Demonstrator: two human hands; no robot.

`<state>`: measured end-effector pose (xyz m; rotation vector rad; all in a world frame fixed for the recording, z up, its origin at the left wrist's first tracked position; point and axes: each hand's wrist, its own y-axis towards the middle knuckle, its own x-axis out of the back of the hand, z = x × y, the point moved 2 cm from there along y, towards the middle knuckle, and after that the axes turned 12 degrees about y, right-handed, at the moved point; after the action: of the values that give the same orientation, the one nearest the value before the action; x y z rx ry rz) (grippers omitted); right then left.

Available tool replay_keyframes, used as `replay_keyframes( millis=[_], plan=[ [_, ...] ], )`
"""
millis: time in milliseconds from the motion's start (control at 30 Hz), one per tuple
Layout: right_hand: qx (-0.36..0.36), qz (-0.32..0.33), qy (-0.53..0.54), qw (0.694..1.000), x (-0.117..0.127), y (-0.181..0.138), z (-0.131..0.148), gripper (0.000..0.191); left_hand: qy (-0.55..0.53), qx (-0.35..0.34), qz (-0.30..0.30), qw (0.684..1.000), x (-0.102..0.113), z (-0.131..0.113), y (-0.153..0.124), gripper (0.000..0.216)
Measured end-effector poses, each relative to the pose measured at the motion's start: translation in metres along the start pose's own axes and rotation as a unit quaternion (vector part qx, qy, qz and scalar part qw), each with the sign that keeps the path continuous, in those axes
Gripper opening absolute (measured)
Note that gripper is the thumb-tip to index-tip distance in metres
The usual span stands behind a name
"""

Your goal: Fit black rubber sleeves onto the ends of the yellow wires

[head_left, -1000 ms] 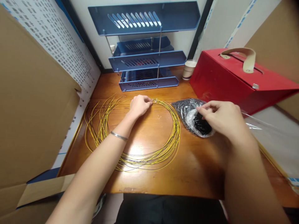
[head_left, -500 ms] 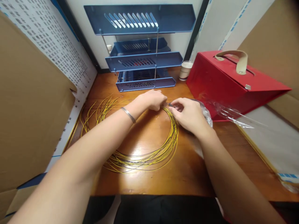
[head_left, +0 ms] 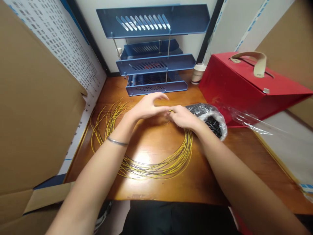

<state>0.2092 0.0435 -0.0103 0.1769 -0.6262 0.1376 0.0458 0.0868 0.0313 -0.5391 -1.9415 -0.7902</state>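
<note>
A coil of thin yellow wires (head_left: 156, 163) lies in a loop on the wooden desk (head_left: 195, 176). My left hand (head_left: 146, 106) and my right hand (head_left: 182, 117) meet at the far side of the loop, fingers pinched together over the wire ends. What sits between the fingertips is too small to make out. A clear plastic bag of small black parts (head_left: 212, 122) lies just right of my right hand. A silver bracelet (head_left: 117, 141) circles my left wrist.
A blue three-tier letter tray (head_left: 154, 62) stands at the back of the desk. A paper cup (head_left: 197, 73) sits beside it. A red box with a tan handle (head_left: 246, 85) fills the right. Cardboard panels (head_left: 36, 114) wall in the left and right sides.
My right hand left the bag of black parts and moved left to meet my left hand at the wire ends. Both hands now press closer together.
</note>
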Motion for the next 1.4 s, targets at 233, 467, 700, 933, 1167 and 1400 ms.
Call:
replay_keyframes(
  millis=[233,467,700,933,1167,1400],
  plan=[
    [0.009,-0.032,0.120,0.992,0.014,-0.022,-0.003,0.025,-0.400,0.230,-0.085,0.883,-0.025,0.013,-0.025,0.056],
    [0.020,-0.050,0.079,0.995,0.012,-0.035,-0.001,0.023,-0.444,0.230,-0.076,0.863,-0.040,-0.021,-0.028,0.037],
    [0.035,-0.067,0.032,0.997,0.010,-0.039,0.005,0.026,-0.396,0.222,-0.098,0.886,-0.040,-0.027,-0.029,0.024],
    [0.020,-0.079,0.005,0.997,0.011,-0.041,0.007,0.025,-0.308,0.134,-0.077,0.939,-0.030,-0.025,-0.034,0.032],
    [0.013,-0.076,0.004,0.997,0.010,-0.042,0.008,0.025,0.099,-0.016,-0.245,0.964,-0.015,-0.033,-0.041,0.017],
    [0.035,-0.072,-0.008,0.997,0.008,-0.044,0.009,0.025,0.129,-0.025,-0.243,0.961,-0.022,-0.037,-0.040,0.006]
  ],
)
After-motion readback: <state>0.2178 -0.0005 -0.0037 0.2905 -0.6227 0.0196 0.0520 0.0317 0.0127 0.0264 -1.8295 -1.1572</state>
